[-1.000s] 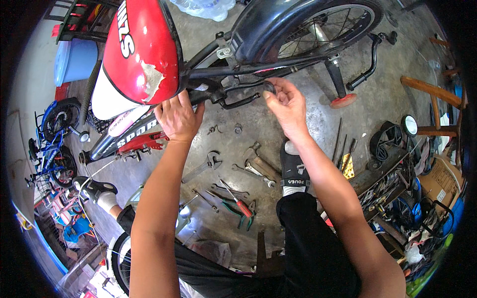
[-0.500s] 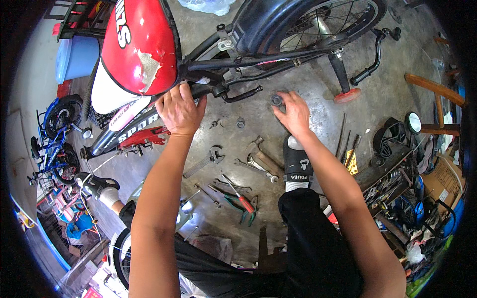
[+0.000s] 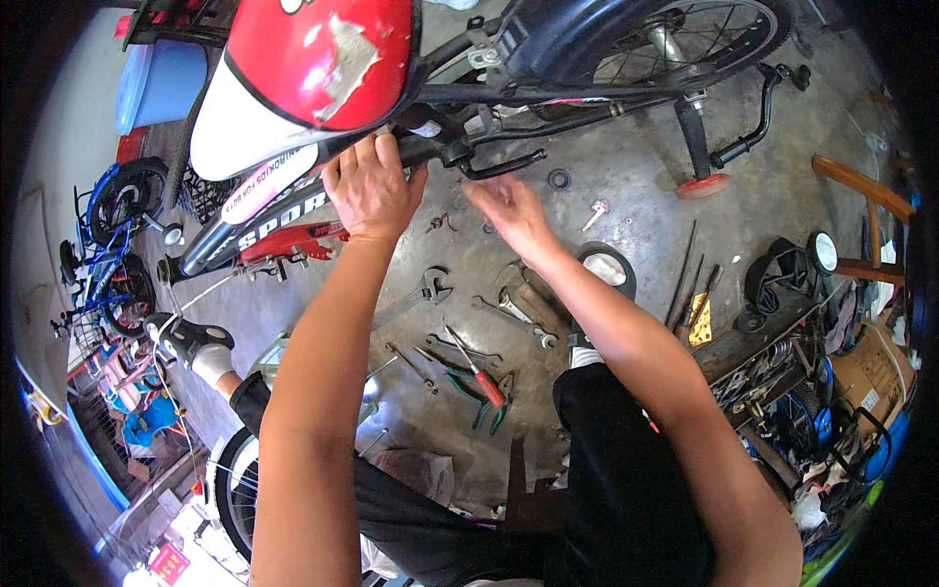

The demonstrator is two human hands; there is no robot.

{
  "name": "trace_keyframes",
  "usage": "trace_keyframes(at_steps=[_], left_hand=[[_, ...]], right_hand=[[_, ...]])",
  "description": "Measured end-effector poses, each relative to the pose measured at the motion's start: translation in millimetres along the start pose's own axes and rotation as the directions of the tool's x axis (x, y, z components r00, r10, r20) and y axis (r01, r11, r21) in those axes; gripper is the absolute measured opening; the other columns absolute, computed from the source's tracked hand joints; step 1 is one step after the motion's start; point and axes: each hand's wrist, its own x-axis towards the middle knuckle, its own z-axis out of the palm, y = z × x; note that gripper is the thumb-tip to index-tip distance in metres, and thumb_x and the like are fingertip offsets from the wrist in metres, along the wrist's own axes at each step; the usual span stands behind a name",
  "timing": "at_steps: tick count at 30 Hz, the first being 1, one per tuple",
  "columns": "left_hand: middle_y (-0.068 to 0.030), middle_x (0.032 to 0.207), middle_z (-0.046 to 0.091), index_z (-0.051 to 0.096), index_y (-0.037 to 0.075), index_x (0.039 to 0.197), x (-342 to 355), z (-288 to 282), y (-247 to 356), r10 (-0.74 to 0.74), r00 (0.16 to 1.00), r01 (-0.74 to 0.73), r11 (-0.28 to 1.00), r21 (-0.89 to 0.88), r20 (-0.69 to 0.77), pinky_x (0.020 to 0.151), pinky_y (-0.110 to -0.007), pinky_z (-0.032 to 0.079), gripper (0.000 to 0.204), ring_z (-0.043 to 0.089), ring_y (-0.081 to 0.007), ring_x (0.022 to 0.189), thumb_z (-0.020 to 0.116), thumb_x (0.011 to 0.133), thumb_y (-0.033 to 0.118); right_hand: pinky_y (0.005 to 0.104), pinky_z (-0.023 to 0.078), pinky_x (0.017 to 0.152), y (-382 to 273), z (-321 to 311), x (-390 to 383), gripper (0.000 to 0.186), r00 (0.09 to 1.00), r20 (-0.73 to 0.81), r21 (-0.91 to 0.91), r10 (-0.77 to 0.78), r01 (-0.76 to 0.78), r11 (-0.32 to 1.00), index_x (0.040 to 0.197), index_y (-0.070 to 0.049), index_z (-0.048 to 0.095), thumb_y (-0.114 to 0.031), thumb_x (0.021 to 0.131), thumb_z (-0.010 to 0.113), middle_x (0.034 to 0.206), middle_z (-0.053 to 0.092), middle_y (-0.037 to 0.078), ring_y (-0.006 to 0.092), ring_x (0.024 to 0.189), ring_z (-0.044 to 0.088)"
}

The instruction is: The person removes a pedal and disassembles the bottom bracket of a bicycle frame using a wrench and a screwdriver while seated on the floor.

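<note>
A child's bicycle with a torn red-and-white saddle (image 3: 293, 73) lies across the far side. My left hand (image 3: 377, 191) is closed round its dark frame tube, just below the saddle. My right hand (image 3: 511, 210) hovers over the floor beside the black crank arm (image 3: 504, 167). Its fingers are slightly blurred and loosely apart, with nothing visible in them. Beyond it a dark metal ring (image 3: 558, 179) lies on the concrete. A smaller part is half hidden by that hand, and a small metal clip (image 3: 442, 223) lies between my hands.
Between my feet lie an adjustable wrench (image 3: 430, 286), a hammer (image 3: 541, 305), open-end wrenches, a red-handled screwdriver (image 3: 486, 384) and green-handled pliers (image 3: 489, 406). A red pedal (image 3: 704, 186) rests at the right. Tools and a cardboard box (image 3: 869, 377) crowd the right side.
My right hand has let go of the dark ring, left it on the floor, and moved left toward the crank arm. My left hand keeps its hold on the frame. The view has shifted.
</note>
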Motion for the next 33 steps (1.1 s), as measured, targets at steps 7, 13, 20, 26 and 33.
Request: trace_keyframes(at_steps=[7,13,20,26,33], left_hand=[[-0.0045,0.111,0.061,0.063,0.012,0.110,-1.7,-2.6,-3.2,-0.010,0.999,0.010,1.000,-0.002,0.034,0.088,-0.044,0.041,0.056,0.060,-0.0256,0.105,0.083,0.070,0.046],[-0.0045,0.105,0.059,0.062,0.012,0.107,-3.0,0.0,-3.8,-0.014,0.999,0.014,1.000,-0.005,0.052,0.086,-0.044,0.041,0.054,0.060,-0.0248,0.102,0.082,0.070,0.047],[-0.0049,0.106,0.060,0.061,0.013,0.108,-1.9,0.6,-3.0,-0.006,1.000,0.006,1.000,-0.004,0.011,0.088,-0.045,0.042,0.054,0.060,-0.0260,0.102,0.081,0.071,0.047],[-0.0051,0.106,0.060,0.061,0.013,0.110,-2.8,0.4,-3.4,0.002,1.000,-0.001,1.000,-0.021,0.022,0.090,-0.045,0.042,0.055,0.061,-0.0261,0.104,0.081,0.073,0.047],[-0.0092,0.124,0.060,0.060,0.010,0.123,-25.6,-11.5,-11.0,0.080,0.986,-0.120,0.951,-0.285,-0.149,0.096,-0.047,0.041,0.057,0.057,-0.0317,0.112,0.081,0.078,0.039]], right_hand=[[0.0272,0.045,0.060,-29.1,19.2,9.7,0.030,0.989,0.020,0.312,0.144,-0.143,0.939,0.088,-0.001,0.071,-0.029,0.097,0.063,0.077,0.067,0.004,0.0105,0.066,0.058],[0.0405,0.050,0.064,-24.2,11.1,11.5,0.034,0.998,-0.055,-0.168,-0.006,-0.003,0.986,0.085,-0.001,0.066,-0.034,0.094,0.058,0.067,0.066,0.015,0.0286,0.066,0.068],[0.0424,0.049,0.061,-21.4,11.8,13.0,0.039,0.995,-0.069,-0.150,-0.074,0.063,0.987,0.081,-0.001,0.066,-0.036,0.095,0.059,0.067,0.065,0.017,0.0320,0.063,0.066],[0.0282,0.044,0.057,-24.9,-2.7,8.4,0.036,0.998,0.021,-0.292,-0.058,0.061,0.954,0.087,-0.001,0.071,-0.035,0.098,0.067,0.065,0.062,0.001,0.0074,0.060,0.054],[0.0270,0.048,0.064,13.2,-11.8,-33.3,0.024,0.992,0.010,-0.174,-0.128,0.128,0.976,0.094,-0.002,0.069,-0.025,0.093,0.076,0.073,0.064,0.002,0.0074,0.069,0.055]])
